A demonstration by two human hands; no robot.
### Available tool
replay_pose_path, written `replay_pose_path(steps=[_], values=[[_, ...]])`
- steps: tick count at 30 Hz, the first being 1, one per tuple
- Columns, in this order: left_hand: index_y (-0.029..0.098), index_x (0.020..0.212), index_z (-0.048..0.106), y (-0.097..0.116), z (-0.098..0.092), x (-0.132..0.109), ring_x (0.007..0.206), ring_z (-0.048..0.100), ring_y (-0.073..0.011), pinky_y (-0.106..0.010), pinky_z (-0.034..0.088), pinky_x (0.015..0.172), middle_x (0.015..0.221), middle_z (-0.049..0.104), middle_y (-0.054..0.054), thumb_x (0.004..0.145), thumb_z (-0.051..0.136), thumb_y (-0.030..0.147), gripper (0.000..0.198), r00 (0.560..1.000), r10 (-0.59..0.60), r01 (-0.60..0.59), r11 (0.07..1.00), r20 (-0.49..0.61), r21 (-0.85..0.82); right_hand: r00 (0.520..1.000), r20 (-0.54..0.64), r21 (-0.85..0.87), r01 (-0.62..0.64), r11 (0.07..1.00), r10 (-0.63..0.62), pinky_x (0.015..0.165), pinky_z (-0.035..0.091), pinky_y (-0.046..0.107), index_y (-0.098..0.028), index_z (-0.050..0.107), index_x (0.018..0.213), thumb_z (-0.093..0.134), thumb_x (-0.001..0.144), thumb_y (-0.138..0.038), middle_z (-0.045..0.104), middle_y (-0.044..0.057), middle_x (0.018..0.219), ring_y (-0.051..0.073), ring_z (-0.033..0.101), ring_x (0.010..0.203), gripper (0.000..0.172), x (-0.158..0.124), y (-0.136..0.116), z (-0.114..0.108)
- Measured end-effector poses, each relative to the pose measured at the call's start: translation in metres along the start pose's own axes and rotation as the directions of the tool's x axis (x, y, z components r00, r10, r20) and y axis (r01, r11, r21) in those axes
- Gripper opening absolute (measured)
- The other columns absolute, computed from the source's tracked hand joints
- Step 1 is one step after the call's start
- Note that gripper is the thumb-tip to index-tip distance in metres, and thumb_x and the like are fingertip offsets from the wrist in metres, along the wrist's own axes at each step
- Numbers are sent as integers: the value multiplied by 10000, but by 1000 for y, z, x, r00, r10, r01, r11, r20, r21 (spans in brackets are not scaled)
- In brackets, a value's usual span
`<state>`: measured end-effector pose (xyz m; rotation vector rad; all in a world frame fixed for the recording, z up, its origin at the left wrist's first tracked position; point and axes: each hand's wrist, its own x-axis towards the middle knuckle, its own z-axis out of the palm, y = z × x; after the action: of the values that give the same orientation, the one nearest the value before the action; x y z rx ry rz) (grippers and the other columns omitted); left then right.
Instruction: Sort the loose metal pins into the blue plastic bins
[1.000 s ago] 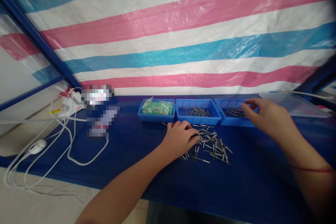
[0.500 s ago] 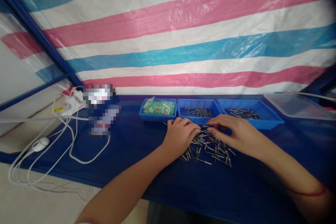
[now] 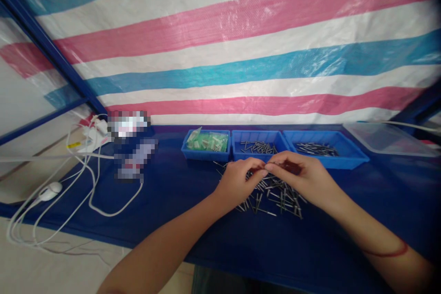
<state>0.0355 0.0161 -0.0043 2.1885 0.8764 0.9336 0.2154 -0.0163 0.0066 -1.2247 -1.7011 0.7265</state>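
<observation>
Fingertips of my left hand (image 3: 241, 178) and my right hand (image 3: 302, 172) meet above a loose pile of thin metal pieces that look like blind rivets (image 3: 285, 200). Both hands are closed in a pinch. Whatever sits between the fingertips is too small and hidden to make out. The pile spreads over the dark blue table beneath and in front of the hands, and the hands cover part of it. Just behind them, similar metal pieces lie in the middle blue bin (image 3: 257, 135) and the right blue bin (image 3: 347, 158).
A left blue bin (image 3: 189, 152) holds green-and-clear plastic packets (image 3: 213, 141). To the right lies a clear plastic lid (image 3: 386, 140). White cables (image 3: 93, 188) and a power strip (image 3: 98, 134) occupy the left side, near two blurred-out items. A striped tarp (image 3: 241, 46) hangs behind.
My hands have come together so that their fingertips touch; they were slightly apart before. The left fingers have lifted from the pile into a pinch. The view has shifted slightly.
</observation>
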Motion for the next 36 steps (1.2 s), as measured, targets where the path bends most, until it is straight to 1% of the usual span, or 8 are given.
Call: replay_pose_path(steps=[9, 16, 23, 27, 29, 31, 34, 36], values=[[182, 964, 626, 3, 4, -3, 843, 672, -161, -258, 500, 779, 901, 719, -28, 869, 590, 293, 151, 1000, -26, 24, 992, -13, -128, 1000, -20, 32, -24, 999, 24, 619, 510, 288, -198, 660, 792, 630, 805, -458, 671, 40, 769, 169, 606, 707, 262, -1, -3, -1], [176, 885, 664, 7, 2, -2, 739, 641, -154, -253, 459, 724, 762, 687, -9, 911, 518, 291, 188, 997, 38, -43, 996, 65, 77, 1000, 0, -6, -23, 1000, 23, 614, 513, 284, -198, 682, 802, 617, 814, -453, 692, 54, 807, 184, 625, 737, 264, -2, -3, 0], [174, 886, 638, 4, -1, -1, 787, 615, -151, -264, 485, 747, 872, 673, -35, 852, 600, 311, 146, 993, -24, 20, 999, -115, -36, 1000, 26, -46, 14, 999, -13, 615, 514, 296, -214, 704, 912, 625, 802, -465, 700, 54, 855, 190, 630, 749, 285, 0, -2, -7], [176, 918, 635, 1, -3, 0, 798, 609, -157, -280, 482, 763, 865, 665, -32, 846, 610, 331, 172, 993, -40, 38, 999, -111, -24, 995, 98, -131, 25, 991, -12, 570, 490, 296, -219, 709, 945, 605, 815, -465, 692, 43, 827, 166, 592, 654, 297, 3, 3, -15], [182, 1007, 626, 0, -4, 0, 815, 606, -166, -289, 474, 770, 873, 664, -31, 854, 603, 364, 239, 996, -49, 51, 998, -77, 35, 999, 36, -178, 8, 984, -2, 620, 499, 315, -220, 709, 923, 599, 818, -468, 698, 47, 851, 178, 605, 686, 291, 6, 8, -24], [195, 1080, 618, 0, -5, -1, 870, 596, -185, -312, 452, 799, 912, 662, -35, 874, 575, 387, 285, 999, -32, 36, 986, -26, 162, 993, -119, -233, -48, 971, 20, 674, 500, 336, -208, 705, 889, 580, 826, -483, 706, 61, 857, 203, 627, 736, 308, 9, 15, -35], [229, 1101, 639, -1, -6, -4, 970, 558, -225, -365, 409, 827, 1035, 638, -50, 898, 533, 410, 293, 998, -10, -15, 917, 62, 398, 924, -381, -404, -187, 895, 21, 642, 470, 365, -188, 699, 852, 555, 830, -511, 708, 92, 786, 242, 637, 705, 355, 12, 29, -57], [241, 1085, 657, -1, -6, -6, 992, 536, -241, -380, 392, 817, 1089, 615, -54, 899, 526, 422, 291, 994, -20, -37, 869, 110, 493, 897, -442, -552, -261, 792, -13, 588, 426, 384, -196, 697, 835, 521, 843, -530, 696, 112, 732, 268, 624, 655, 378, 12, 38, -69]])
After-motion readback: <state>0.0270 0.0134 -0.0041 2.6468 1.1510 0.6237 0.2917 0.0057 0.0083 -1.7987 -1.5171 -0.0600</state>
